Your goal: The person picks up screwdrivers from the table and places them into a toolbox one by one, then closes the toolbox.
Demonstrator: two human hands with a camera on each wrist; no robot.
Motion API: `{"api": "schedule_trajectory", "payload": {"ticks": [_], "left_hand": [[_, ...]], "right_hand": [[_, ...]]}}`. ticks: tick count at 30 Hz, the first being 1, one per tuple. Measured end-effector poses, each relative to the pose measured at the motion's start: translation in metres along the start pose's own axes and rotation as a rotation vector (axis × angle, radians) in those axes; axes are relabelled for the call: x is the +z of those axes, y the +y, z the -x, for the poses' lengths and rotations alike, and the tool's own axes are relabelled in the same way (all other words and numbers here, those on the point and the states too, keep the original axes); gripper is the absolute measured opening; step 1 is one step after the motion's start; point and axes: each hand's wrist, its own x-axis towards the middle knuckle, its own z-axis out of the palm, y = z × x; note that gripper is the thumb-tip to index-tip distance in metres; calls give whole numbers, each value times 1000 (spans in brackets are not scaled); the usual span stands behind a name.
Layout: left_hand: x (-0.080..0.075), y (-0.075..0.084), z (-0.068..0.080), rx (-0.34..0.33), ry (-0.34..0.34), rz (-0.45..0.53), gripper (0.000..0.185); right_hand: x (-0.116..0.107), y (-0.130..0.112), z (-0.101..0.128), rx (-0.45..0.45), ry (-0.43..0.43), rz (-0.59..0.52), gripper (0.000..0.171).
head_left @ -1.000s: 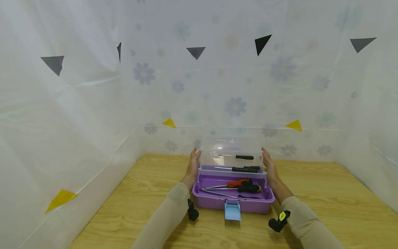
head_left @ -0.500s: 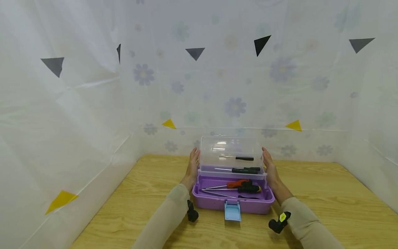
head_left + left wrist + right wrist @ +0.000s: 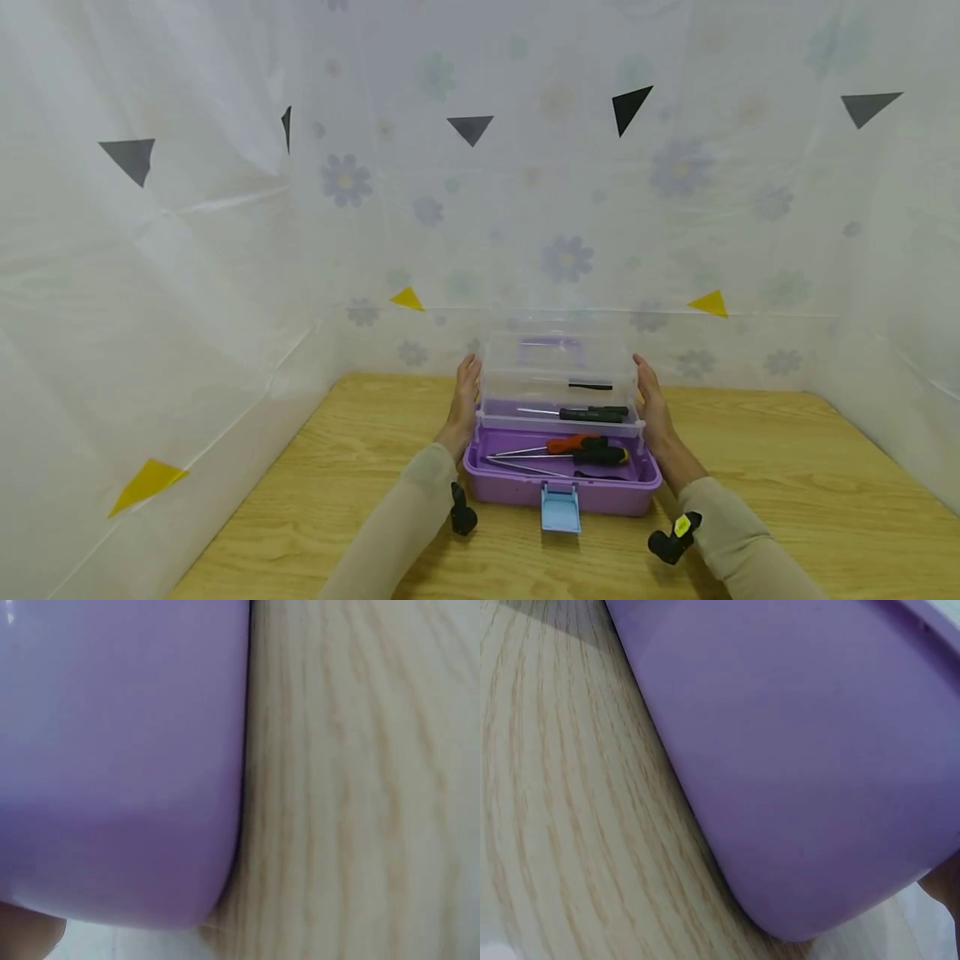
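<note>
A purple toolbox (image 3: 517, 492) stands on the wooden table with its front latch (image 3: 560, 508), light blue, hanging down. My left hand (image 3: 461, 404) lies along its left side and my right hand (image 3: 655, 408) along its right, fingers extended upward beside the clear trays and lid (image 3: 555, 325). Fingertip contact is hard to make out. Inside the base lie an orange-and-black screwdriver (image 3: 573, 444) and a black-and-yellow screwdriver (image 3: 600, 456). Dark-handled screwdrivers (image 3: 591, 415) rest in the clear trays. Both wrist views show mostly the smooth purple side wall (image 3: 127, 750), with a bit of finger (image 3: 943, 889).
The wooden table (image 3: 300, 508) extends around the toolbox. White flower-patterned sheeting (image 3: 510, 208) with black and yellow triangles hangs behind and at both sides. Dark wrist cameras (image 3: 673, 537) stick out below the sleeves.
The clear lid stands higher, and a purple part shows through it. The clear trays with the dark-handled screwdrivers have sunk slightly. My hands and the purple base have hardly moved.
</note>
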Motion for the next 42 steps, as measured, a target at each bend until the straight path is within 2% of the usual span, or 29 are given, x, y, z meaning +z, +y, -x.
{"api": "schedule_trajectory", "payload": {"ticks": [11, 18, 24, 27, 34, 42], "left_hand": [[0, 1, 1, 14, 13, 4, 67], [-2, -1, 1, 35, 17, 46, 65], [-3, -4, 1, 42, 7, 54, 66], [-4, -4, 1, 38, -10, 54, 68], [-10, -4, 3, 19, -102, 44, 72], [-20, -1, 5, -20, -174, -15, 76]], "right_hand": [[3, 0, 1, -3, 9, -58, 73], [4, -2, 2, 7, -10, -109, 66], [2, -4, 5, -1, -21, -87, 68], [1, -3, 6, 2, -41, -98, 67], [-1, -3, 9, 4, -68, -101, 68], [-3, -4, 10, -17, -99, -25, 68]]}}
